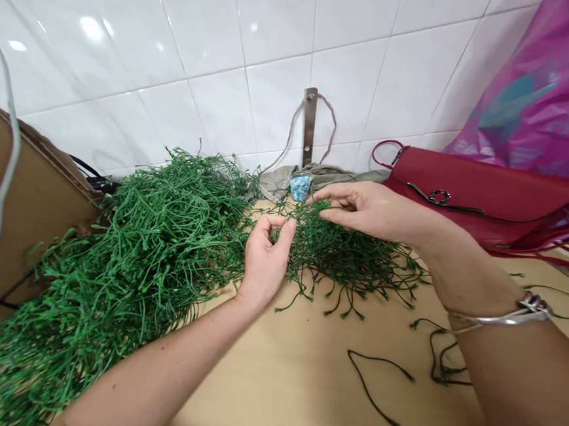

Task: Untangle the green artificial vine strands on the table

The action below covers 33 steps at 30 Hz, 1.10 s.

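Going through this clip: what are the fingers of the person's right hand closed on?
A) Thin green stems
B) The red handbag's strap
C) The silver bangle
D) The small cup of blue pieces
A. The right hand has its fingers closed on the tangle of thin green stems lying on the table.

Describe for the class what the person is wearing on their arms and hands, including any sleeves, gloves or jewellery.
The left hand and right hand are gloveless, with no rings visible, and the forearms show no sleeves. The right wrist wears a thin silver bangle with a chunky ornament.
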### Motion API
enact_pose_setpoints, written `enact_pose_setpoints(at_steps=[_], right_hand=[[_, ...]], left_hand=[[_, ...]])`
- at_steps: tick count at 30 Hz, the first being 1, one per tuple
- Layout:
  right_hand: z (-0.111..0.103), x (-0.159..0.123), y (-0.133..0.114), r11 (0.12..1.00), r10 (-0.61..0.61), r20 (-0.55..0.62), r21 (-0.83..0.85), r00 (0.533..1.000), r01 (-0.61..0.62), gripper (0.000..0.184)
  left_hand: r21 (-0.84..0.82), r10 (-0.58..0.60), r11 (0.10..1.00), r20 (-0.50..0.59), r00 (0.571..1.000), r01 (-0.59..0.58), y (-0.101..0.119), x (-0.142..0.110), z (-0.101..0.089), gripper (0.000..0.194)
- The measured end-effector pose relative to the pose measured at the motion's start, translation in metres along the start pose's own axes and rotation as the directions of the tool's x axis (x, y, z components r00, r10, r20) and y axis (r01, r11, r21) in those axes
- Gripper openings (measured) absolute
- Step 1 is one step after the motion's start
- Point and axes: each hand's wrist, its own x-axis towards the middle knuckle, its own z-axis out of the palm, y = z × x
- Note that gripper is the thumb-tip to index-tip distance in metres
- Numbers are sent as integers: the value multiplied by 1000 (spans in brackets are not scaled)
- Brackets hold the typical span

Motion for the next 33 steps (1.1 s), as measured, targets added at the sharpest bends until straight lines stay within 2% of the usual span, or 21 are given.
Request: enact_pose_setpoints(at_steps=[2, 5, 7, 9, 11, 13, 16, 18, 21, 23, 28, 30, 32, 33], right_hand=[[-3, -2, -1, 990, 51, 11, 130, 999, -52, 34], [-3, -3, 1, 973, 62, 11, 224, 998, -63, 30], [0, -1, 5, 987, 41, 8, 156, 999, -42, 24], [2, 2, 11, 999, 9, -15, -46, 1000, -10, 14], [4, 4, 18, 960, -36, -62, -281, 997, 17, 6], [5, 6, 24, 910, -107, -106, -410, 989, 54, 7], [5, 7, 28, 921, -215, -132, -356, 968, 157, 8], [3, 6, 29, 955, -202, -143, -246, 969, 163, 8], [-2, 3, 30, 988, -121, -121, -105, 985, 109, 11], [-5, 2, 30, 993, -101, -131, -82, 986, 90, 12], [-7, 4, 30, 930, -116, -223, -366, 968, 27, 17], [-11, 1, 38, 917, -102, -293, -399, 951, -25, 16], [-21, -8, 55, 942, -9, -419, -310, 908, -133, 10], [-28, -13, 66, 960, 68, -489, -206, 869, -191, 5]], left_hand=[[-15, -10, 1000, -1, 1000, 10, -1, 1, 0, 17], [-28, -24, 999, 3, 1000, 24, 0, 0, 0, 16], [-24, -33, 999, 3, 999, 33, 1, 0, 0, 15], [-13, -49, 999, 13, 999, 49, 2, -1, 0, 15], [-11, -66, 998, 21, 998, 67, 3, -1, 0, 15], [-16, -80, 997, 18, 997, 80, 3, 0, -1, 16], [-22, -90, 996, 25, 996, 90, 2, 1, -1, 16], [-32, -96, 995, 62, 993, 98, 2, 1, 0, 15], [-28, -100, 994, 189, 977, 108, 2, 1, 0, 20], [-2, -95, 995, 271, 958, 99, 2, 1, 0, 24], [1, -117, 992, 325, 939, 123, 7, 2, -1, 30], [-9, -121, 991, 313, 942, 130, 15, 0, -3, 28], [-5, -93, 995, 296, 951, 99, 24, -4, -5, 26], [2, -70, 997, 294, 953, 73, 28, -6, -5, 26]])
